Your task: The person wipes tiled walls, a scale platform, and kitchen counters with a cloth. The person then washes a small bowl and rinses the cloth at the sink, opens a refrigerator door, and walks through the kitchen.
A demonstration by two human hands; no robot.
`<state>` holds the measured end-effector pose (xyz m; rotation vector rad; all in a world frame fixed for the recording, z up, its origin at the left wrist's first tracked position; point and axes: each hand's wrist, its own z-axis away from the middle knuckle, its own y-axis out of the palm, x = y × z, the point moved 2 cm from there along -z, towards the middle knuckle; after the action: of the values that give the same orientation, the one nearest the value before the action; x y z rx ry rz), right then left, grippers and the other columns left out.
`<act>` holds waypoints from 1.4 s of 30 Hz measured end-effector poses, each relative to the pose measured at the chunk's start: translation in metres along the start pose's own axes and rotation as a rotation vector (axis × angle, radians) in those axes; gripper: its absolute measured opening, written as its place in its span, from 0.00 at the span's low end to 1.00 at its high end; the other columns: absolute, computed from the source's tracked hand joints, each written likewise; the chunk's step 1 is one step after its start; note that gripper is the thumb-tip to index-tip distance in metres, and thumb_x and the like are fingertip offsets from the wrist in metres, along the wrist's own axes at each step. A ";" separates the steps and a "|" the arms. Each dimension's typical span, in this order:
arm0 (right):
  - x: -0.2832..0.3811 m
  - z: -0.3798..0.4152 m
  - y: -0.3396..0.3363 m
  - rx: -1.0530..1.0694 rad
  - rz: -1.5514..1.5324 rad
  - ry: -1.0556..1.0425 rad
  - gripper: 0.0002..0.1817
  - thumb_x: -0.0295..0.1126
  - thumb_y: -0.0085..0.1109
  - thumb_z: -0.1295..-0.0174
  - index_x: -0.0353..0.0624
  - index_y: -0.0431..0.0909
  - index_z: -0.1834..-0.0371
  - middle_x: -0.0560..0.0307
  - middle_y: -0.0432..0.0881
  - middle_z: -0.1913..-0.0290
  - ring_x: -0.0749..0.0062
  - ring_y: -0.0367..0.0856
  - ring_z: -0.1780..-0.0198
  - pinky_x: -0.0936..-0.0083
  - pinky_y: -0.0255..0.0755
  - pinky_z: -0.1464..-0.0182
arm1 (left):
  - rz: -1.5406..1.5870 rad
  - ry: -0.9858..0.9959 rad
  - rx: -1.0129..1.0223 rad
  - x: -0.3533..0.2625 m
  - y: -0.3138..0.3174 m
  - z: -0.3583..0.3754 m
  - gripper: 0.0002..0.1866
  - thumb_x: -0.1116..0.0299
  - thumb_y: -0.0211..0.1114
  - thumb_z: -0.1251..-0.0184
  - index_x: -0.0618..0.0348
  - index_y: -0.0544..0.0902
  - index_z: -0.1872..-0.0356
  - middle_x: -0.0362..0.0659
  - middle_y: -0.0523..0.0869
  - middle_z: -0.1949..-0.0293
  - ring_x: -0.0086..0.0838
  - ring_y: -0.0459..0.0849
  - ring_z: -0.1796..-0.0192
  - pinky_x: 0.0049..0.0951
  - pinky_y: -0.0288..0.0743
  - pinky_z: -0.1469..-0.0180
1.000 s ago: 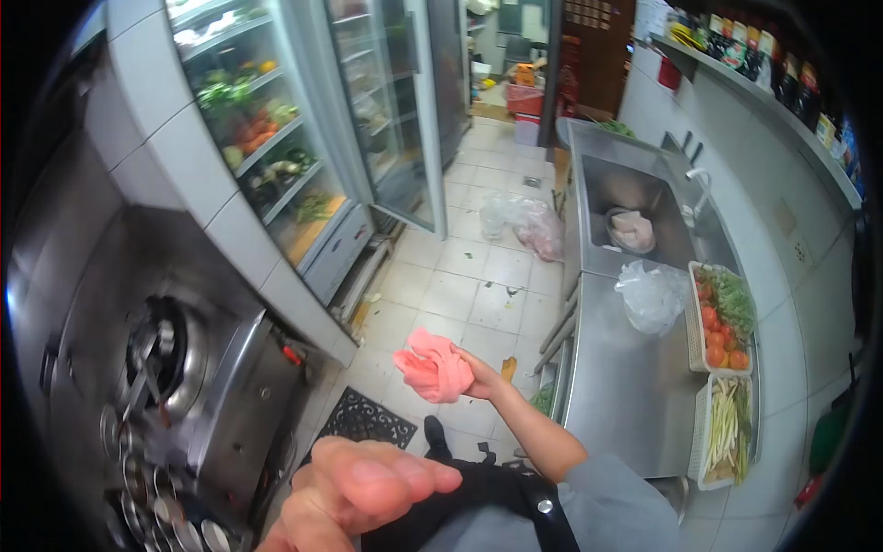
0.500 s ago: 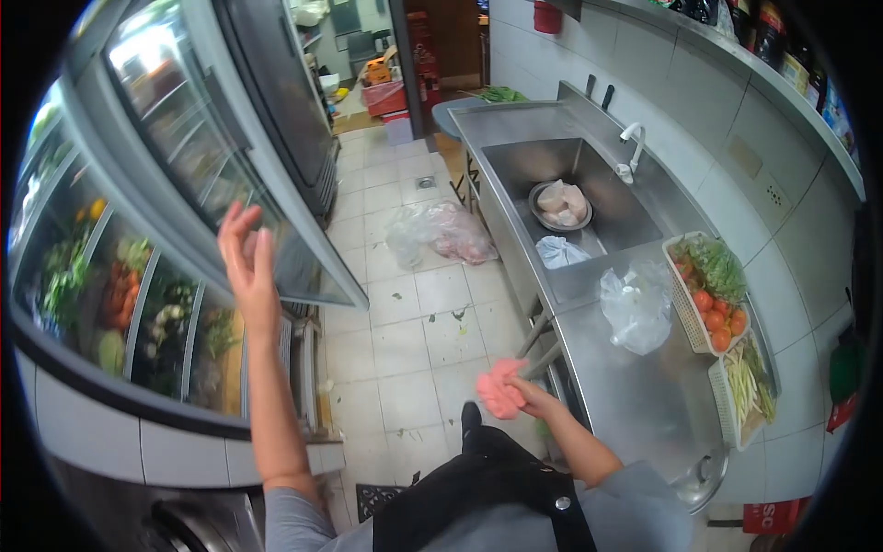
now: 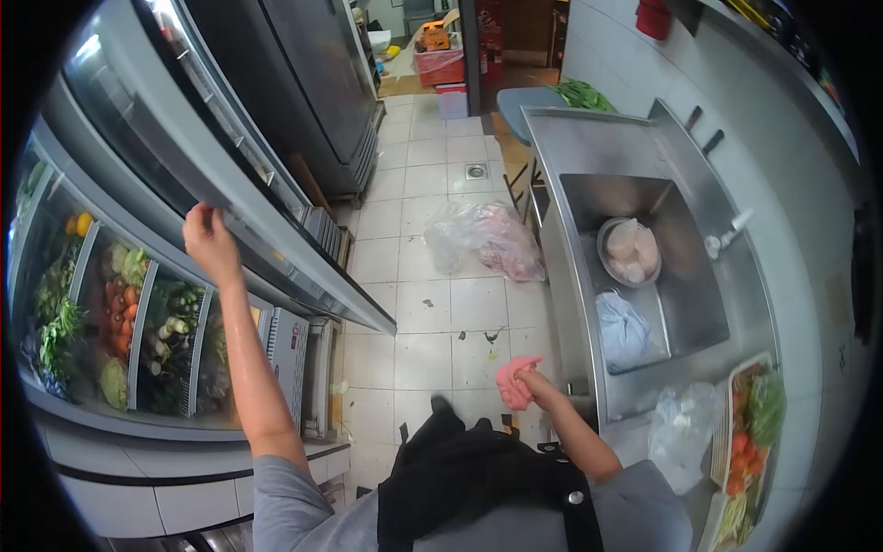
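My left hand (image 3: 212, 247) is at the inner side of the glass fridge door (image 3: 299, 262), its fingers curled against the door; the exact grip is partly hidden. The door stands swung out over the floor. My right hand (image 3: 543, 387) is closed around a crumpled pink cloth (image 3: 518, 382), held low in front of the apron (image 3: 460, 492). Left of my left arm, vegetables such as carrots (image 3: 120, 317) and leafy greens (image 3: 60, 322) show inside the glass-fronted fridge.
To the right, a steel sink (image 3: 681, 317) holds a bowl (image 3: 602, 250) of pale raw meat and a light blue bag (image 3: 624, 327). Beside it lie a clear plastic bag (image 3: 685, 432) and a vegetable basket (image 3: 722, 442). A plastic bag with pinkish contents (image 3: 497, 241) lies on the tiled floor.
My left hand has gone from spread fingers to curled fingers at the fridge door. The view has shifted forward and tilted down. The pink cloth is still in my right hand.
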<state>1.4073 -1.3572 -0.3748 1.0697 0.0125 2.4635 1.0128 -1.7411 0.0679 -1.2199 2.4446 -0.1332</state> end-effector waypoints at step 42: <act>0.477 -0.457 0.031 -0.274 0.366 -0.222 0.32 0.31 0.53 0.40 0.43 0.63 0.29 0.46 0.77 0.41 0.60 0.77 0.42 0.69 0.70 0.42 | -0.430 0.023 0.218 0.246 0.551 -0.298 0.23 0.52 0.62 0.34 0.63 0.80 0.51 0.57 0.84 0.54 0.52 0.83 0.52 0.43 0.75 0.51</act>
<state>0.7925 -1.1141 -0.3584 1.3048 -0.6230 2.5382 0.3521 -1.6238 0.1209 -1.6239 2.0827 -0.5203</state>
